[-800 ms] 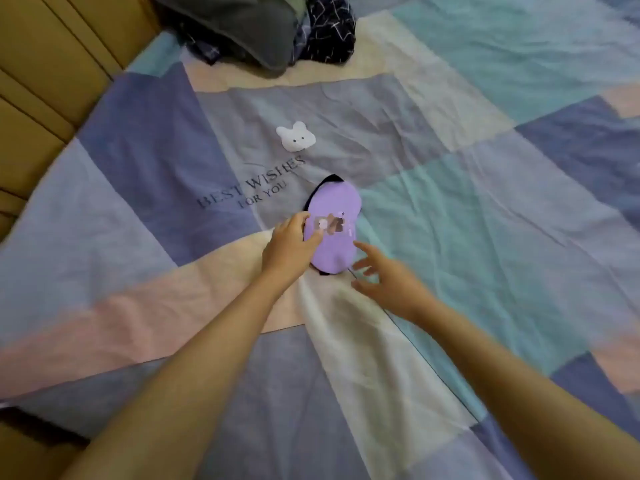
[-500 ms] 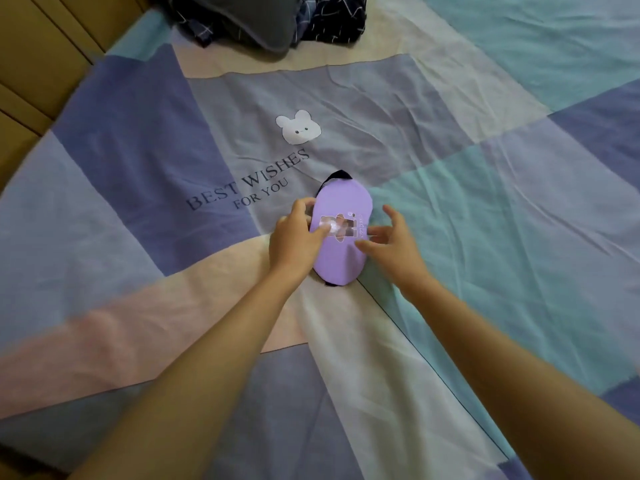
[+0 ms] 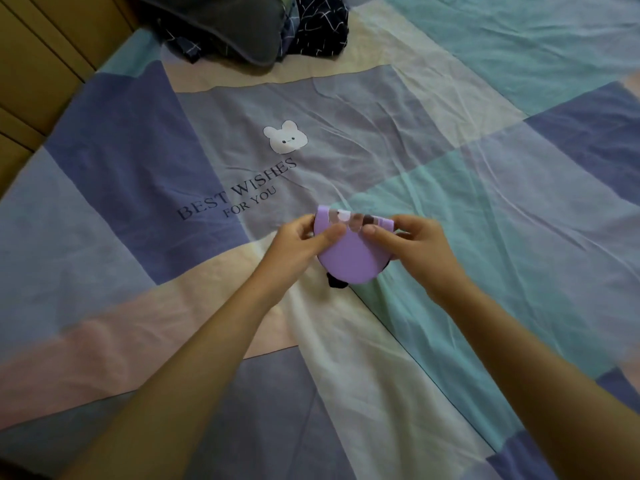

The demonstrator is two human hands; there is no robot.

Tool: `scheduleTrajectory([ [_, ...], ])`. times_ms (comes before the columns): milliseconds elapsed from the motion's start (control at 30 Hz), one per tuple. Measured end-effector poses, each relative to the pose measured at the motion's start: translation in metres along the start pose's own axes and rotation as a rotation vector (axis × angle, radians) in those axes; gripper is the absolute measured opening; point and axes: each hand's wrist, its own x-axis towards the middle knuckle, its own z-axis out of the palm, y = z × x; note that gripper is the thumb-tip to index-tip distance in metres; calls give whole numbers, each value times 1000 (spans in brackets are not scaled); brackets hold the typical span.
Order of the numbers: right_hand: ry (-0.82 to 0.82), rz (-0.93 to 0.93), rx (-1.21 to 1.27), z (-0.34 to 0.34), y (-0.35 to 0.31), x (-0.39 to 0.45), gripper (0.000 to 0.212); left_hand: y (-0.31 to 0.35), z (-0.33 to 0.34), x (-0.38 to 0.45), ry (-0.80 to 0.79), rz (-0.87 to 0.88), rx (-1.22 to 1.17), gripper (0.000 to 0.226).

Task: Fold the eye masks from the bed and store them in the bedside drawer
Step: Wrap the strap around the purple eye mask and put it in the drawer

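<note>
Eye mask (image 3: 349, 256): lilac, folded double into a half-round, a dark strap poking out below; pinched at its upper corners by left hand (image 3: 298, 242) and right hand (image 3: 412, 244), above the patchwork bedsheet (image 3: 485, 202).

bed: patchwork sheet (image 3: 485, 209), blue, teal, pink, cream | far edge: dark clothes heap (image 3: 242, 26) | left: tan wooden panelling (image 3: 38, 64) | light: dim

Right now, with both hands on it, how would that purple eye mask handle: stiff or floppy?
Probably soft: the purple eye mask sits doubled over between the left hand and right hand. Likely light, since fingertip pinches hold it. Its black strap hangs loose below and could snag.
</note>
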Motion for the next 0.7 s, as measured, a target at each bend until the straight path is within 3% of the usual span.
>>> scheduleTrajectory([
  [67, 13, 43, 107, 4, 4, -4, 27, -4, 10, -3, -59, -67, -54, 29],
  [200, 126, 214, 417, 12, 18, -19, 32, -5, 27, -3, 138, -128, -281, 21],
  [267, 95, 242, 423, 20, 24, -35, 27, 1, 34, -4, 221, -175, -481, 19],
  [367, 80, 189, 377, 35, 25, -54, 3, 8, 41, -6, 299, -197, -618, 22],
  [500, 164, 195, 397, 37, 26, -62, 17, 4, 41, -6, 425, -170, -653, 32],
  [567, 101, 303, 603, 31, 26, -64, 26, -3, 36, -6, 515, -167, -681, 36],
  [633, 55, 415, 966, 20, 22, -67, 31, -9, 29, -6, 575, -165, -727, 36],
  [700, 76, 411, 1369, 6, 20, -68, 28, -12, 26, -8, 595, -173, -772, 35],
])
